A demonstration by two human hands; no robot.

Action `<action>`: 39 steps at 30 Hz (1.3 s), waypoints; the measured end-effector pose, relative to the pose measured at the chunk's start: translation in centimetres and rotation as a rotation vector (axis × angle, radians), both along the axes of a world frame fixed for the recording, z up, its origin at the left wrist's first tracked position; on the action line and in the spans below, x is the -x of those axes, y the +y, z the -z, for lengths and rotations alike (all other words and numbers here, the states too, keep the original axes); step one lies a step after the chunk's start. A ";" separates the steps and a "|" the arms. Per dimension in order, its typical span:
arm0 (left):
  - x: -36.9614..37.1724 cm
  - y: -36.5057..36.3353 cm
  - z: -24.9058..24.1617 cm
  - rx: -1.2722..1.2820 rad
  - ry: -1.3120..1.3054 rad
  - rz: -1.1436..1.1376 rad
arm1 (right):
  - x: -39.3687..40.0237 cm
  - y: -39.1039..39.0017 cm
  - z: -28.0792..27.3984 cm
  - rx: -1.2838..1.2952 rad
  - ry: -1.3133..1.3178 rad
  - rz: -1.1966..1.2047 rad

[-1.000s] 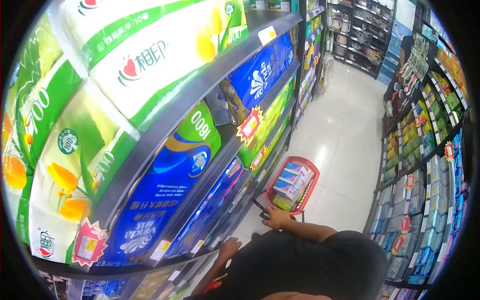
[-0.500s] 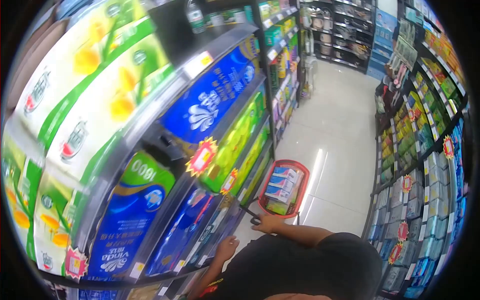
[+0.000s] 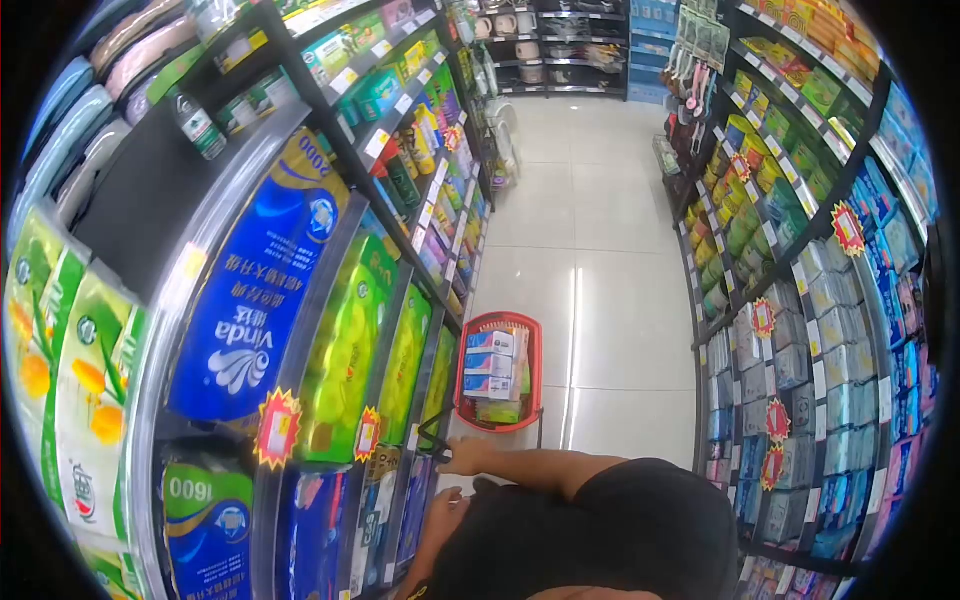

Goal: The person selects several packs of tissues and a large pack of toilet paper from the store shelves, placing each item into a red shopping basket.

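A red shopping basket (image 3: 537, 370) is low over the tiled floor in front of me. Inside it lie several white and blue packs (image 3: 489, 365), with a greenish pack (image 3: 498, 411) at the near end. My right hand (image 3: 464, 456) reaches across my body and is closed on the basket's black handle, at the basket's near left side. Just below it, my left hand (image 3: 446, 505) is close to the left shelf with its fingers loosely curled in. I see nothing held in that left hand, though its palm is hidden.
Close on my left, a shelf holds blue Vinda tissue packs (image 3: 255, 290) and green packs (image 3: 345, 350). A water bottle (image 3: 198, 125) stands on a ledge above. Shelves of grey and blue packs (image 3: 850, 360) line the right. The tiled aisle (image 3: 570, 210) leads to far shelves (image 3: 560, 50).
My view has turned left-to-right, so the aisle is now nearly straight ahead and the tissue packs have slid leftward. The right hand keeps its hold on the handle.
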State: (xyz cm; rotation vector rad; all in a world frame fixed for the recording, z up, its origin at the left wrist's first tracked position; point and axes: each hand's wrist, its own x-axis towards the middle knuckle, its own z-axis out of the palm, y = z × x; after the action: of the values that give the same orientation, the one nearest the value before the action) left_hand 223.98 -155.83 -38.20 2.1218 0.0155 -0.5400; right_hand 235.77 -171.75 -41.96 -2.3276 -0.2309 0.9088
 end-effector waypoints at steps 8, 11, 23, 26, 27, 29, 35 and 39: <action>-4.1 -0.8 5.1 0.086 0.064 0.036 | -2.1 -1.7 0.2 0.004 -0.057 0.052; -6.9 -1.3 6.4 0.123 0.025 0.049 | -4.3 -1.9 1.6 -0.003 -0.078 0.020; -21.5 -0.4 3.4 0.020 -0.120 0.032 | -17.6 -4.3 4.9 0.018 -0.132 0.020; -23.4 0.4 3.3 -0.036 -0.134 -0.047 | -20.1 -4.9 4.2 0.019 -0.180 -0.022; -23.9 0.4 3.3 -0.004 -0.122 -0.083 | -20.6 -5.3 4.5 0.018 -0.195 -0.027; -24.7 0.4 1.8 0.052 -0.096 -0.154 | -21.3 -5.7 5.2 0.006 -0.221 -0.034; -26.1 -1.3 -3.2 0.116 -0.196 -0.409 | -24.6 -7.5 4.0 0.071 -0.118 -0.097; -27.0 -2.8 -6.9 0.162 -0.350 -0.739 | -27.8 -9.6 5.2 0.040 -0.122 -0.224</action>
State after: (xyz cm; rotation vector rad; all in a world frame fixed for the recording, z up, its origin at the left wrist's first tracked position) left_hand 250.95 -158.61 -31.29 1.8486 0.5167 0.2582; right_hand 263.60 -181.39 -47.20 -2.4318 -0.5374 0.8837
